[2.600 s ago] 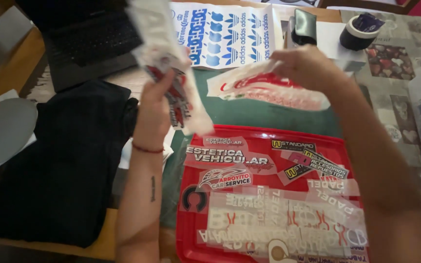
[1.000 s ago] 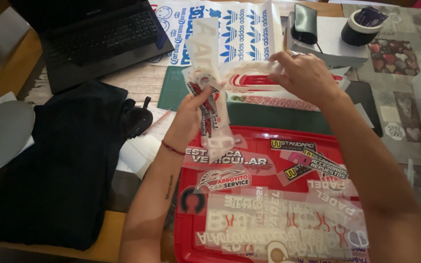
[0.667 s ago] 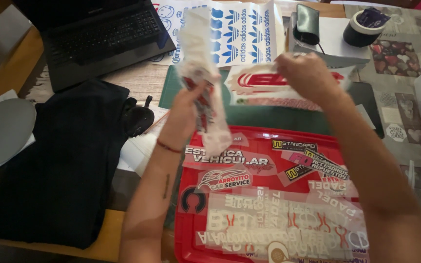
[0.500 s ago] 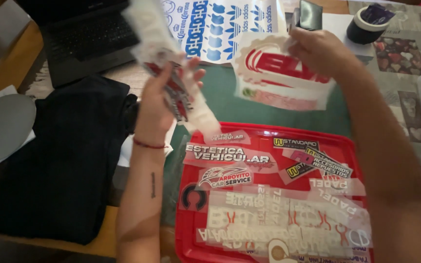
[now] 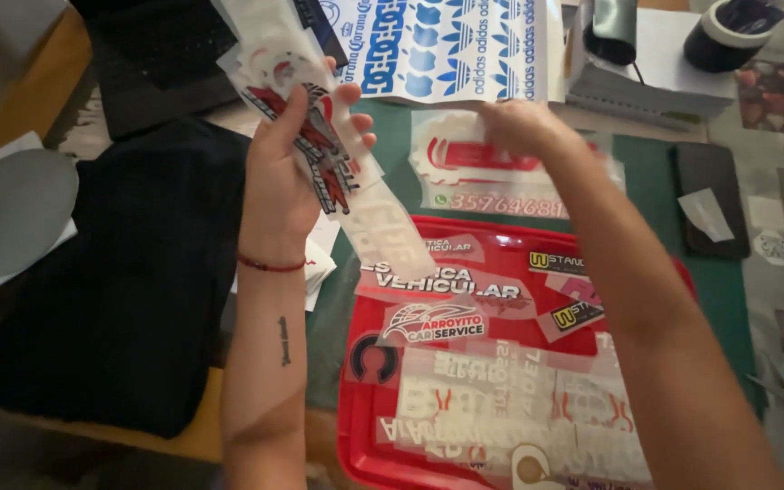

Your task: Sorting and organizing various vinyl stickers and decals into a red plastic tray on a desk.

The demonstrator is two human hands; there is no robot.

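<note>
A home sticker-making work spot: a wooden tabletop carries a green cutting mat, a red tray heaped with cut vinyl decals, a printed sheet of blue logos at the far edge, a laptop at the far left corner, and a tape roll at the far right.

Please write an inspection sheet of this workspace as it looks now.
Surface: green mat on a table, partly covered.
Job's things: bunch of decal strips; red-and-white decal sheet; red tray full of decals.
Clutter: black cloth, laptop, blue-printed sheet, tape roll, dark phone, grey disc.
Hands: left hand holds the bunch raised; right hand is on the sheet.
Cables: nothing seen.
Surroundings: patterned tablecloth.
</note>
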